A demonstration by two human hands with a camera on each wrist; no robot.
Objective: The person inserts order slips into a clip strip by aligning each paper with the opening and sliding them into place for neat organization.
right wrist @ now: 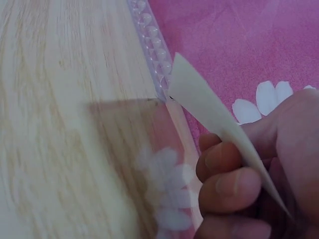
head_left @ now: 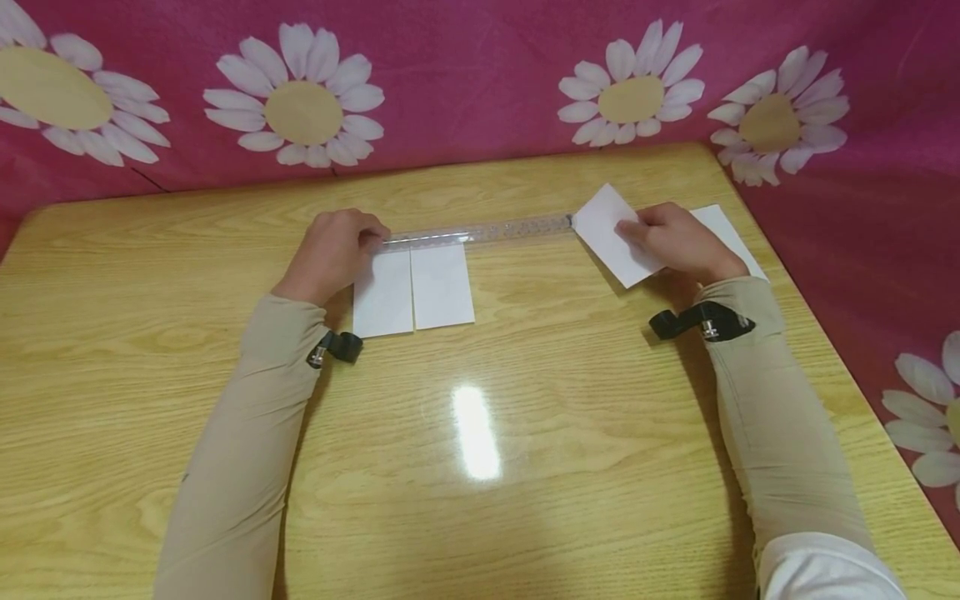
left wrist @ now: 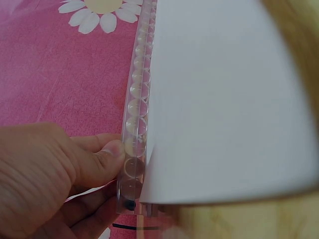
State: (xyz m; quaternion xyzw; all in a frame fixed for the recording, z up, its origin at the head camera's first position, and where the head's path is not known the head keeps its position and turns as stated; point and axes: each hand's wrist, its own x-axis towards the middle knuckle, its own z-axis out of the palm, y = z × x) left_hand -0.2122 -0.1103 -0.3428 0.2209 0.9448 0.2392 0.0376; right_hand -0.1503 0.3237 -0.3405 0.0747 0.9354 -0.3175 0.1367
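A clear plastic ruler (head_left: 480, 233) with a row of round shapes lies across the far part of the table. My left hand (head_left: 330, 254) pinches its left end between thumb and fingers; the left wrist view shows the thumb against the edge of the ruler (left wrist: 134, 119). Two white paper cards (head_left: 442, 287) lie side by side, their top edges along the ruler. At the ruler's right end my right hand (head_left: 686, 242) holds another white card (head_left: 609, 237), tilted above the table. In the right wrist view, fingers curl around that card (right wrist: 199, 99), its corner overlapping the ruler's end.
Beyond my right hand, another white paper (head_left: 727, 237) lies near the table's right edge, partly hidden by the wrist. A pink cloth (head_left: 465, 75) with white daisies hangs behind and to the right of the wooden table (head_left: 562, 417). Black camera straps circle both wrists.
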